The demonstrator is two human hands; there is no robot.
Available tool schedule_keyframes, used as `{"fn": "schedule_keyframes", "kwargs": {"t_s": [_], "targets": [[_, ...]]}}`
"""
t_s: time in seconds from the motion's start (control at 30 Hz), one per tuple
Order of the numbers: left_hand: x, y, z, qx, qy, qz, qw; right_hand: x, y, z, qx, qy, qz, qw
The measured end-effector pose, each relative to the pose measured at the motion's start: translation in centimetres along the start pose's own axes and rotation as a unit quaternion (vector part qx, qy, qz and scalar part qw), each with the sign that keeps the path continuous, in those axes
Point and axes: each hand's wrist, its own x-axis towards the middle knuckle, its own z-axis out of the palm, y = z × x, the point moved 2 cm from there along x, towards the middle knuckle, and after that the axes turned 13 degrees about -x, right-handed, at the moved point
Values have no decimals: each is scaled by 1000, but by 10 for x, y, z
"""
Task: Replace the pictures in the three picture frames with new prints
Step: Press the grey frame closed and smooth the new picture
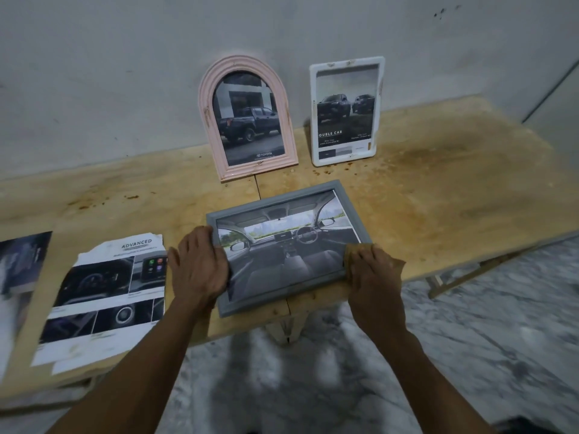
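— On the left of the table [438, 189], what lies there?
— Loose prints [103, 296]. Then the left hand [199, 266] and right hand [372, 274] grip the grey frame [289, 245] by its sides, fingers curled over its edges, probably to lift it.

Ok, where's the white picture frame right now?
The white frame stands against the wall at the table's back, right of the pink arched frame.
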Motion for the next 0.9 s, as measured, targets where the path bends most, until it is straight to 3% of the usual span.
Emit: {"fn": "schedule_keyframes", "kwargs": {"t_s": [0.17,0.37,0.47,0.73,0.9], "targets": [[-2,-7,6,-31,-14,6,999,-6,-16,-1,3,-17,46,999],[-1,-6,8,-59,2,4,998,-34,-98,10,57,39,69,995],[0,-9,9,-46,2,27,999,-47,-135,14,73,31,77,994],[3,-16,14,-12,2,29,999,-73,-213,14,119,4,23,993],[3,-17,14,-25,-16,25,999,-75,-217,11,166,22,20,986]]}}
